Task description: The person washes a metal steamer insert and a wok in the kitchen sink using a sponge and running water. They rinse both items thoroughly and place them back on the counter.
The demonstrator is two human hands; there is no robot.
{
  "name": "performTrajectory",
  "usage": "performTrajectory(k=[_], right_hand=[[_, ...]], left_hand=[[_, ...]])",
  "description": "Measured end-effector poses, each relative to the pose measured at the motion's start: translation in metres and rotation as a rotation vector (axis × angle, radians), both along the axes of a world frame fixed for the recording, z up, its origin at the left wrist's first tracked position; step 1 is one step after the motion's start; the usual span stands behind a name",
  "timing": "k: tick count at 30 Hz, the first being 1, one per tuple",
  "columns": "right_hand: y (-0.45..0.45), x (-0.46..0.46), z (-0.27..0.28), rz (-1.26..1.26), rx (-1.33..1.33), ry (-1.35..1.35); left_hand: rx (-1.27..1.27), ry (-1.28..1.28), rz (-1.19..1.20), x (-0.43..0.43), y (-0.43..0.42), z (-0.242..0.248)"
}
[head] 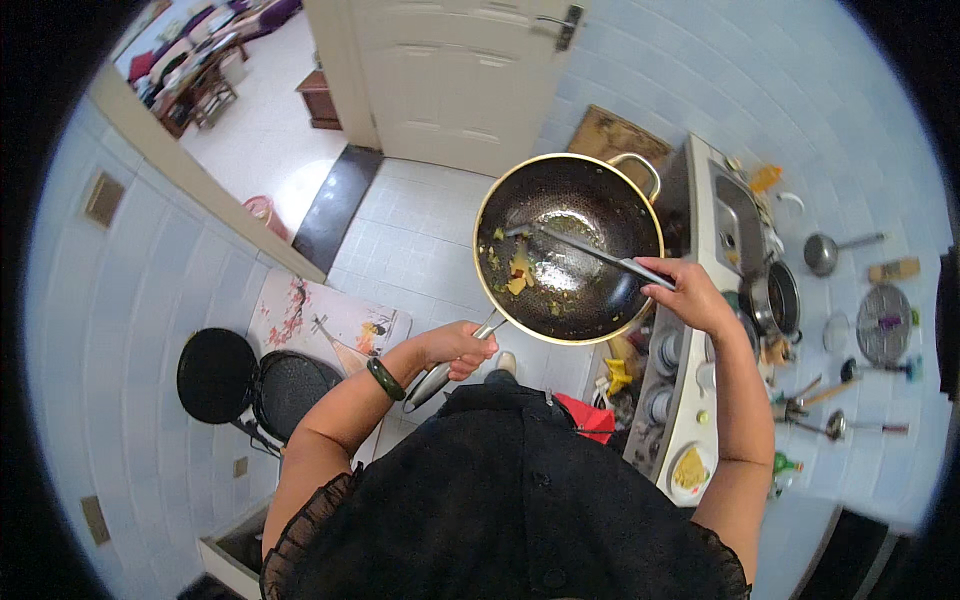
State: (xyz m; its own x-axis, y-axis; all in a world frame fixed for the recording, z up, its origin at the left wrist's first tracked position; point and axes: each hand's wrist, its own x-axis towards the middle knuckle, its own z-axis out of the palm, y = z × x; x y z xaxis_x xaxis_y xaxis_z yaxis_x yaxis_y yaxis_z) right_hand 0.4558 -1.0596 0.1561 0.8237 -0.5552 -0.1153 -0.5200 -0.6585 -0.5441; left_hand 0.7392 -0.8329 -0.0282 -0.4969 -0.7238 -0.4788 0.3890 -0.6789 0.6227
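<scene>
A large dark wok (570,202) with a pale metal rim hangs over the tiled floor in front of me. My left hand (461,349) is closed around its long metal handle (431,386). A dark bangle circles my left wrist. My right hand (682,292) grips the handle of a metal utensil (592,247), seemingly a spatula. Its far end reaches to the left inside of the wok, and its tip is hard to make out. Yellowish food pieces (519,279) and green bits cling to the wok's near left side. The bottom looks wet and shiny.
A counter (679,442) on my right bears a plate of yellow food (690,469), a pot (776,300) and a sink (731,217). Utensils hang on the wall beyond. At left stands an opened black electric griddle (296,386). Ahead are a white door (457,75) and a wooden board (619,135).
</scene>
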Motion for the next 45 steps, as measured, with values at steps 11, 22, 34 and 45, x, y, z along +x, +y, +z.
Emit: performTrajectory(k=[11, 22, 34, 45], right_hand=[[-0.121, 0.14, 0.023, 0.416, -0.398, 0.086], [-0.184, 0.268, -0.006, 0.844, -0.282, 0.08], [-0.23, 0.455, -0.028, 0.638, -0.618, -0.208], [-0.243, 0.607, 0.018, 0.753, -0.512, -0.006]], left_hand=[[-0.011, -0.065, 0.465, 0.025, -0.052, -0.018], [0.108, -0.057, 0.771, 0.046, -0.086, -0.023], [0.108, -0.023, 1.012, 0.196, -0.127, -0.033], [0.052, -0.092, 1.052, 0.372, -0.157, -0.02]])
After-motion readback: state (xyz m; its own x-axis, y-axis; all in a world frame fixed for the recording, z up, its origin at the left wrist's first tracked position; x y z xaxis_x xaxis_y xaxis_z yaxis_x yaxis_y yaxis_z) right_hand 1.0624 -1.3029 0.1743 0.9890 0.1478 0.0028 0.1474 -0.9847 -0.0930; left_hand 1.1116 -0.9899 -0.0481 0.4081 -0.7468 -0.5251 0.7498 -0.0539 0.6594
